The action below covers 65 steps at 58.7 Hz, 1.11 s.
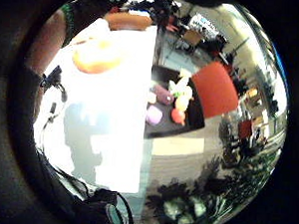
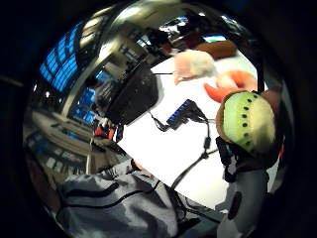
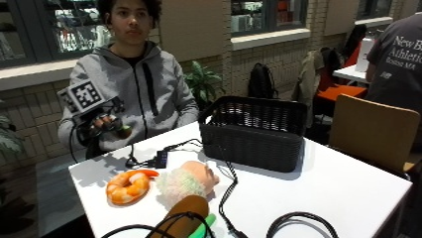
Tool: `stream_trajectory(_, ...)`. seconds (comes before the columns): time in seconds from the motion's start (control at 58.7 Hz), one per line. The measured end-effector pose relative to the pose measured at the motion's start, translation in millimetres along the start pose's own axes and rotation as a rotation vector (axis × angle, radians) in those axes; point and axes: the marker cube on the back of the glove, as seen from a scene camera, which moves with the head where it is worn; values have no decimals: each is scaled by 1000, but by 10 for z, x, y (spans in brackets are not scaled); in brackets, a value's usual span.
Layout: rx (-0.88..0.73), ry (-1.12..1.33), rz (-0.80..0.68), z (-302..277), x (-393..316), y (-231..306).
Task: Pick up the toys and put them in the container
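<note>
My gloved right hand is raised over the table's far left corner, in front of the person's chest, well left of the black wicker basket. Its fingers curl round a green kiwi-slice toy, which sits close to the palm. On the white table lie an orange shrimp toy, a fuzzy peach-and-white toy and a brown toy with a green end. In the little finger side view the basket holds several small toys.
A blue USB hub and black cables run across the table between the toys and the basket. A wooden chair stands at the right side. The table edge is close to the shrimp.
</note>
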Motion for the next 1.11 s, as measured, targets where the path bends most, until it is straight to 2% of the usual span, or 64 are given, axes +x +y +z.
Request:
stream_trajectory(0.136,16,47,-265,-181,-708,-565)
stream_trajectory(0.222,-35,51,-446,-185,-1143,-894)
stream_trajectory(0.358,-112,63,-579,-12,-1807,-1391)
stream_trajectory(0.511,-176,-9,-633,221,-2442,-1917)
stream_trajectory(0.579,-156,46,-639,336,-2589,-2112)
stream_trajectory(0.682,-131,185,-912,516,-2632,-2296)
stream_trajectory(0.767,-160,169,-825,587,-2704,-2405)
stream_trajectory(0.852,-285,82,-586,621,-2812,-2405)
stream_trajectory(0.92,-325,109,-585,642,-2710,-2404)
stream_trajectory(0.989,-295,175,-744,625,-2440,-2411)
stream_trajectory(1.006,-294,171,-743,612,-2391,-2399)
stream_trajectory(1.057,-308,95,-588,557,-2307,-2337)
stream_trajectory(1.108,-321,54,-527,495,-2127,-2270)
